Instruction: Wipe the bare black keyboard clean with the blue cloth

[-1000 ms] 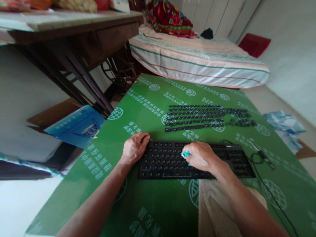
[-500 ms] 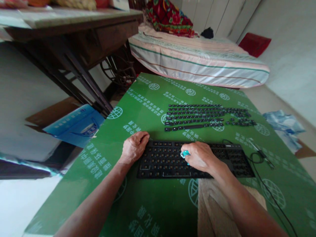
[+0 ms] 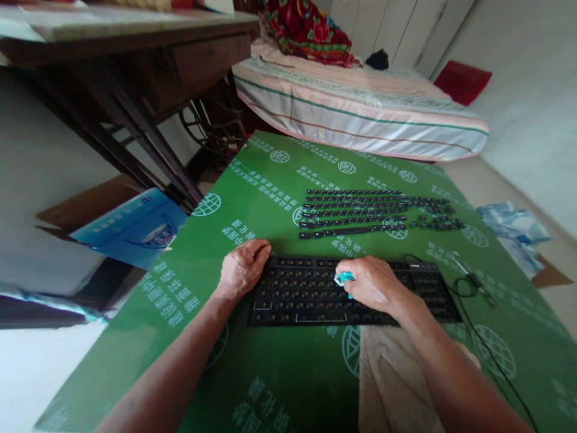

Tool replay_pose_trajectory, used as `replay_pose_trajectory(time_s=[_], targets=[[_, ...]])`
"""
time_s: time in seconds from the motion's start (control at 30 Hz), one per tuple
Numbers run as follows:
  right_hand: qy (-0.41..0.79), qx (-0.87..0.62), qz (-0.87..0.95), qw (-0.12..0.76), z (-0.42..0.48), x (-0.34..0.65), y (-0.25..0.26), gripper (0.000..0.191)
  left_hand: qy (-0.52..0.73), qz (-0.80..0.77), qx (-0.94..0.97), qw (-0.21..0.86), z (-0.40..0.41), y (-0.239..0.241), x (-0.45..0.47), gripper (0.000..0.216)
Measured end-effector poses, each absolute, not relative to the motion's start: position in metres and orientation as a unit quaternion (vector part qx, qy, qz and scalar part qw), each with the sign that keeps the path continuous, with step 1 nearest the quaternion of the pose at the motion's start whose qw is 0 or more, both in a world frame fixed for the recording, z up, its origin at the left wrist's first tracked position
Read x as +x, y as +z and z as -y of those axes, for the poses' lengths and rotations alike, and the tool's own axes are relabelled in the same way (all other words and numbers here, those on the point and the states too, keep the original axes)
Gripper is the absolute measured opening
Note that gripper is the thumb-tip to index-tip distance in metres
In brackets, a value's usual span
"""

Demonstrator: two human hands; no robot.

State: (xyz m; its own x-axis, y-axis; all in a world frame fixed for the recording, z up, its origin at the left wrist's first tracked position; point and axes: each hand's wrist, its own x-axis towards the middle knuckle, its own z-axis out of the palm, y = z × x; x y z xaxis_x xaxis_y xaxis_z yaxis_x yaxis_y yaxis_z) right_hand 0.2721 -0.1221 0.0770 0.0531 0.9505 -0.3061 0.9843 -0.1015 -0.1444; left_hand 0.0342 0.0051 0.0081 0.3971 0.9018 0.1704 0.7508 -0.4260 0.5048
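Observation:
A black keyboard [image 3: 288,294] without its keycaps lies on the green table, its rows of bare switch posts showing. My left hand [image 3: 246,264] is closed at the keyboard's far left corner and holds it there; its fingertips are partly hidden. Over the middle of the keyboard, my right hand [image 3: 372,279] is closed around a small teal-and-white thing [image 3: 346,276], whose kind I cannot make out. That thing is just above or against the switches. Loose black keycaps [image 3: 356,207] lie in rows beyond the keyboard.
A thin tool with a dark handle [image 3: 475,279] and the black cable [image 3: 491,358] are to the right. Under my right forearm lies a wooden board [image 3: 387,373]. Around the green table [image 3: 157,361] are a bed [image 3: 360,114], a dark desk [image 3: 193,66] and a blue box [image 3: 135,231].
My right hand has shifted slightly to the right along the keyboard, still closed on the teal-and-white thing. My left hand stays at the corner. The whole view has moved a little.

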Motion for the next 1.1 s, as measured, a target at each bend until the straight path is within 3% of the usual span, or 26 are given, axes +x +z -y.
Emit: replay_pose_trajectory(time_s=[0.2,0.43,0.7,1.1], targets=[[-0.133,0.715,-0.675,0.128,0.124,0.277,0.082,0.021,0.214,-0.503,0.819,0.173,-0.005,0.009,0.034,0.039],[-0.150,0.718,-0.672,0.104,0.126,0.275,0.084,0.021,0.214,-0.501,0.820,0.173,-0.006,0.008,0.034,0.040],[-0.135,0.715,-0.668,0.156,0.125,0.277,0.089,0.021,0.214,-0.502,0.819,0.175,-0.005,0.011,0.034,0.039],[-0.124,0.718,-0.673,0.128,0.131,0.280,0.090,0.022,0.211,-0.501,0.820,0.178,-0.006,0.008,0.034,0.039]])
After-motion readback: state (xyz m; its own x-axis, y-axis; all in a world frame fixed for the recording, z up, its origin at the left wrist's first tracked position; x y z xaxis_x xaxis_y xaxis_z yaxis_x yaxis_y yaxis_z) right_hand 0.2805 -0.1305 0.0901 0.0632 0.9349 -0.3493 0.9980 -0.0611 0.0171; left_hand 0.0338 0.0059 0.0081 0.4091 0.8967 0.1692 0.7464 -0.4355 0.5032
